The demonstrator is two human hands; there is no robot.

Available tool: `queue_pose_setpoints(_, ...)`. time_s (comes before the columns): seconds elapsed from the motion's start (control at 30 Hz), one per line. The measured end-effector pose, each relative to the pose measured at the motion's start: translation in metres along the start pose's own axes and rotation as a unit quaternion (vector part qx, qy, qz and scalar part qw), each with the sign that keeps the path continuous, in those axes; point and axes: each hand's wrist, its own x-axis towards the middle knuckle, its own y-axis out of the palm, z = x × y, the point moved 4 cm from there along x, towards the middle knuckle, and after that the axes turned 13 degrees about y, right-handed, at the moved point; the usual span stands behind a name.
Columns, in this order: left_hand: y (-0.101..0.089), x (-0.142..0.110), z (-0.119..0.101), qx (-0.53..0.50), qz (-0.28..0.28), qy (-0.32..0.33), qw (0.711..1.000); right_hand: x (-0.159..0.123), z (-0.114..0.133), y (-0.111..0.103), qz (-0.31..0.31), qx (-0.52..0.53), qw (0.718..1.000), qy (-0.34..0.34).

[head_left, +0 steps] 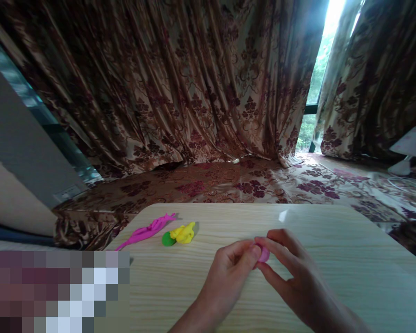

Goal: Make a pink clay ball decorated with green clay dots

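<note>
Between my two hands is a small lump of pink modelling clay (264,255), partly hidden by fingers. My left hand (229,270) pinches it from the left with thumb and forefinger. From the right, my right hand (294,263) has its thumb and fingertips closed round the same lump. Off to the left on the table lie a long twisted strip of magenta clay (149,230), a crumpled yellow piece of clay (183,233) and a smooth green piece of clay (168,239) touching the yellow one.
The pale wood-grain table (194,296) has rounded far corners. Behind it, patterned curtains (194,83) hang down to a cloth-covered ledge (222,182). A white lamp (411,145) stands at the far right. Pixel blocks hide the lower left corner.
</note>
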Motion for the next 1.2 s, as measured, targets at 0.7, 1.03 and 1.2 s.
queue_pose_setpoints(0.7, 0.010, 0.001, -0.007, -0.104, 0.030, -0.046, 0.993, 0.001, -0.002, 0.004, 0.064, 0.017, 0.997, 0.041)
queue_pose_setpoints(1.03, 0.008, -0.002, -0.001, -0.065, 0.045, -0.037, 0.996, -0.002, -0.002, 0.009, 0.062, 0.003, 0.998, 0.028)
queue_pose_setpoints(1.2, 0.005, -0.003, -0.002, -0.020, 0.061, -0.039, 0.997, -0.002, 0.004, 0.006, 0.043, -0.037, 0.998, 0.016)
